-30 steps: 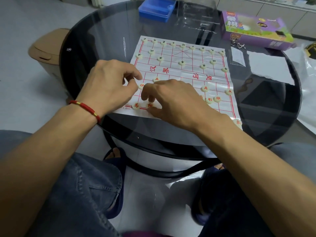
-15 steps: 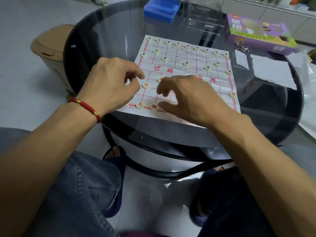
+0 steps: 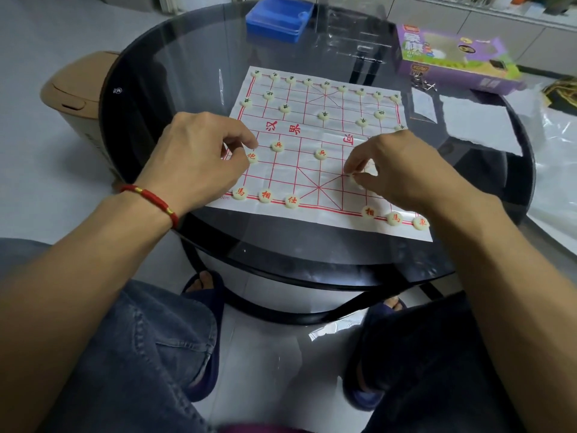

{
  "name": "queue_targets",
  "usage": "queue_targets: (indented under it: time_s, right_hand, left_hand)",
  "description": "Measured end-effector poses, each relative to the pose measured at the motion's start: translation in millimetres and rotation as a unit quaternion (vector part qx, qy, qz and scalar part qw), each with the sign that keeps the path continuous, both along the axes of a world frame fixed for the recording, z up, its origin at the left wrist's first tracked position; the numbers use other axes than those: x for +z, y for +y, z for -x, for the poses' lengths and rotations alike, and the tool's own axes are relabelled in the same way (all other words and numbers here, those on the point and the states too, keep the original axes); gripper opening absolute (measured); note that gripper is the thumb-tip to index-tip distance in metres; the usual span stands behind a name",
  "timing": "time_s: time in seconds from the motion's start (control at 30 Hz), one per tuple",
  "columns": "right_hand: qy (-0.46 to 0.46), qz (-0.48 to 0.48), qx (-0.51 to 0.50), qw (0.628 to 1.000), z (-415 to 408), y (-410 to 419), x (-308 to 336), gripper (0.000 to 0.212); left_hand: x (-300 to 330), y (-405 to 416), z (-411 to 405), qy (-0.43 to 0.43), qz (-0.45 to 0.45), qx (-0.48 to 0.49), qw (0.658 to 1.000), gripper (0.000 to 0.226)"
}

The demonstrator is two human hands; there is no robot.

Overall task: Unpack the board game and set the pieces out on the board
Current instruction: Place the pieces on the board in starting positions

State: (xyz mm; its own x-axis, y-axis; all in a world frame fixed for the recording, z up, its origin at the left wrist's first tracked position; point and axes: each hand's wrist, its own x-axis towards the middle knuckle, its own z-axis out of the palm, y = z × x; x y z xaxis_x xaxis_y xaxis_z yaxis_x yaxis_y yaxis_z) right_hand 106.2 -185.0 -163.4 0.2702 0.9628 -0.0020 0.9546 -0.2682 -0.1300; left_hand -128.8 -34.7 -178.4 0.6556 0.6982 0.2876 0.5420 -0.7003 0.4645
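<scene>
The white paper game board [image 3: 315,170] printed with a red grid lies flat near the front edge of the round dark glass worktop [image 3: 175,76]. Small cream disc pieces with green marks [image 3: 323,115] line its far rows; cream disc pieces with red marks [image 3: 292,200] sit along its near edge and mid rows. The left hand [image 3: 199,157], with a red cord bracelet [image 3: 153,198] at the wrist, covers the board's left edge, its curled fingers [image 3: 246,140] pinching a red-marked cannon piece [image 3: 251,156]. The right hand [image 3: 402,170] hides the board's right side, its fingers [image 3: 352,160] pinching a cream disc [image 3: 356,178], its mark unreadable. At the worktop's far edge lies a flat blue plastic box [image 3: 278,17]; toward the far right, a purple cardboard carton [image 3: 452,57] and torn white paper [image 3: 477,126]. A tan plastic bin [image 3: 78,92] stands on the floor to the left.
</scene>
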Motion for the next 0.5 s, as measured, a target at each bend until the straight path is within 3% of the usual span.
queue_targets:
  time_s: [0.23, 0.5]
  right_hand:
    - [-0.045, 0.009, 0.003, 0.999, 3.1, -2.4, -2.1, 0.024]
    - [-0.029, 0.022, 0.053, 0.998, 18.4, -7.9, 3.1, 0.028]
  left_hand:
    - [-2.5, -0.8, -2.0, 0.006, 0.001, 0.0, 1.0, 0.023]
    - [-2.4, -0.6, -3.5, 0.005, -0.004, -0.002, 1.0, 0.023]
